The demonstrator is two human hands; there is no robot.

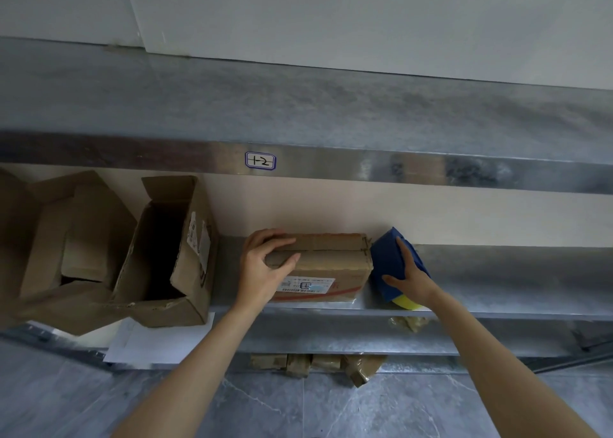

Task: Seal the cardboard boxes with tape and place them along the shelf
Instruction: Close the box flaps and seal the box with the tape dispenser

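L hand (pixel 265 265) clamps the left end of the small box (pixel 331 258): fingers curled over the top, thumb on the front edge, so it's a firm hold, not just a rest. R hand (pixel 411 278) is on the blue tape dispenser (pixel 386 258), which touches the box's right end. My thumb is across its near side and my forefinger lies along its back; the other fingers are hidden behind it, but I'd call that a grip. The box sits on the metal shelf (pixel 497 281) w/ its flaps down, seam running lengthwise along the top and shipping label (pixel 308 285) facing me. Can't tell if any tape is on the seam yet. To do this step well, I reckon: press down w/ the L so the flaps meet flush and the box doesn't skid on the smooth steel, start the tape a bit down the right end face, then pull in one straight run along the seam toward my L hand, lifting those fingers out of the way last. Room etc.: two open boxes (pixel 166 255) stand to the left, flaps up, waiting. An upper shelf (pixel 331 112) above carries a sticker marked "1-2" (pixel 260 161). Pale wall behind, grey marbled floor (pixel 298 411) below, w/ brown tape scraps (pixel 298 364) and a white sheet (pixel 149 341) under the shelf.
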